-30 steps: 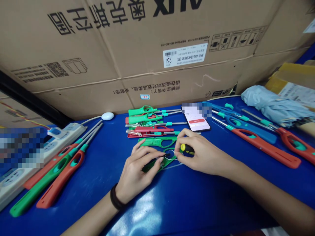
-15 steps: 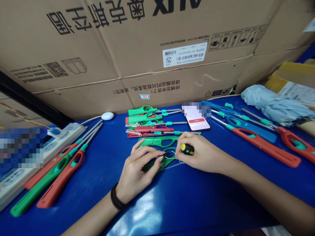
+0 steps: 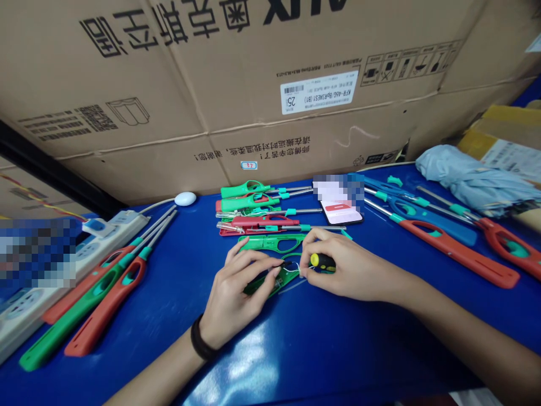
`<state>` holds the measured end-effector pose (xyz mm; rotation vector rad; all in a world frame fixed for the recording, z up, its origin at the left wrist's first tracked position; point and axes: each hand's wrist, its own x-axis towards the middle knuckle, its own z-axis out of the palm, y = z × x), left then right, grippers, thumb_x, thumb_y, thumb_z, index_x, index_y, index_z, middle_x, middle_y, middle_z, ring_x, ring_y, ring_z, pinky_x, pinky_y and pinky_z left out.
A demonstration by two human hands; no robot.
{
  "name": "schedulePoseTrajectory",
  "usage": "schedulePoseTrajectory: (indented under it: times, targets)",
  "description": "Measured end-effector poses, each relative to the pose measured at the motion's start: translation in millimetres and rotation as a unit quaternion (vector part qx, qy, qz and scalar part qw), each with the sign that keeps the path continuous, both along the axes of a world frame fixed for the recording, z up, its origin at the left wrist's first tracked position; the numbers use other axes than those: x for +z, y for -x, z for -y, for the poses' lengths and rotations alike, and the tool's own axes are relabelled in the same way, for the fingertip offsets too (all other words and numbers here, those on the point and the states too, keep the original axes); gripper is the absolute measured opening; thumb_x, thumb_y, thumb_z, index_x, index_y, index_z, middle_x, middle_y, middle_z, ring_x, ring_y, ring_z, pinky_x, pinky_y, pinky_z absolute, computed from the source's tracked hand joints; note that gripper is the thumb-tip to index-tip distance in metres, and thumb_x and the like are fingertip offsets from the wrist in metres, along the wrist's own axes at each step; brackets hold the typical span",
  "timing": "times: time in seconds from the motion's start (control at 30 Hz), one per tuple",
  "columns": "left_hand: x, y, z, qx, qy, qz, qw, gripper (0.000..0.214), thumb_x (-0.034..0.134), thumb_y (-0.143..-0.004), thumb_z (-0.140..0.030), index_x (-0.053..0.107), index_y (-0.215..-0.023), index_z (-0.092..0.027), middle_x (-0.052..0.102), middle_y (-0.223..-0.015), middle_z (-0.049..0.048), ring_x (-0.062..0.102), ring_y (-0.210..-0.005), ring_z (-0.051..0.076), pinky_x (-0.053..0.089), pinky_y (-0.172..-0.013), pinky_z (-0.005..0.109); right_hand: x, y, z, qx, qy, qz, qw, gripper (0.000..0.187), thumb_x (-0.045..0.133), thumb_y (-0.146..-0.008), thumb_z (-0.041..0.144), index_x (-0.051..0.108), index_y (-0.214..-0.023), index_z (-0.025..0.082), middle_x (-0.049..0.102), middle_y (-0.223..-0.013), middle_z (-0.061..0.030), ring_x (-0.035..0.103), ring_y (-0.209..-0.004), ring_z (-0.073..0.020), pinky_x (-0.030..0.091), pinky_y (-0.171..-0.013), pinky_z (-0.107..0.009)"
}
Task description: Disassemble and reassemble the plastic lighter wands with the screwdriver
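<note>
Between thumb and fingertips, my left hand (image 3: 240, 287) pinches a small black part (image 3: 288, 265) with a thin white wire (image 3: 292, 269) looping from it. Below lies a green lighter shell half (image 3: 276, 285), partly covered by that hand. My right hand (image 3: 338, 262) is closed around a black and yellow screwdriver (image 3: 323, 263), whose shaft I cannot see. Its thumb and index finger pinch near the right end of the white wire. Just behind the hands rests another green lighter casing half (image 3: 270, 242) with a trigger opening.
Opened red and green lighters (image 3: 257, 225) lie at the back beside a phone (image 3: 340, 208). Long red lighters (image 3: 460, 254) and blue ones are on the right. A power strip (image 3: 114, 231) and more lighters (image 3: 105, 304) line the left; a cardboard box (image 3: 236, 118) stands behind.
My right hand has shifted slightly, its fingertips lower on the wire, and the wire's loop has changed shape. My left hand keeps its pinch in nearly the same place.
</note>
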<state>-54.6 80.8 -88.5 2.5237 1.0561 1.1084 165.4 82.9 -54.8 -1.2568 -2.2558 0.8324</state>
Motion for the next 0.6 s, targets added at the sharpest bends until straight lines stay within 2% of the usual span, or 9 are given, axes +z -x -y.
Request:
schedulePoseTrajectory:
  times: [0.23, 0.47, 0.6]
  targets:
    - [-0.5, 1.8, -1.3, -0.009, 0.008, 0.010, 1.000, 0.018, 0.060, -0.084, -0.015, 0.067, -0.099, -0.023, 0.069, -0.090, 0.0015, 0.064, -0.081, 0.015, 0.037, -0.105, 0.046, -1.7, -1.7, -0.3, 0.004, -0.021, 0.025, 0.999, 0.009, 0.054, -0.084, 0.022, 0.064, -0.084, 0.021, 0.055, -0.096, -0.0031, 0.058, -0.083, -0.0147, 0.045, -0.079, -0.031]
    - [-0.1, 0.2, -1.6, -0.008, 0.009, 0.009, 1.000, 0.018, 0.060, -0.084, -0.017, 0.067, -0.099, -0.023, 0.069, -0.089, 0.0011, 0.064, -0.080, 0.015, 0.037, -0.105, 0.046, 3.6, -1.6, 0.5, 0.039, -0.056, 0.058, 0.996, 0.011, 0.053, -0.083, 0.016, 0.061, -0.089, 0.020, 0.055, -0.096, -0.0026, 0.057, -0.075, -0.0134, 0.045, -0.067, -0.027]
    - [-1.0, -0.7, -1.1, 0.002, 0.011, 0.002, 1.000, 0.018, 0.059, -0.084, -0.017, 0.067, -0.099, -0.024, 0.069, -0.089, 0.0013, 0.064, -0.081, 0.015, 0.036, -0.105, 0.048, 4.3, -3.5, 2.2, 0.071, -0.054, 0.065, 0.994, 0.009, 0.055, -0.080, 0.016, 0.061, -0.083, 0.021, 0.055, -0.097, -0.0008, 0.056, -0.072, -0.0118, 0.044, -0.063, -0.025]
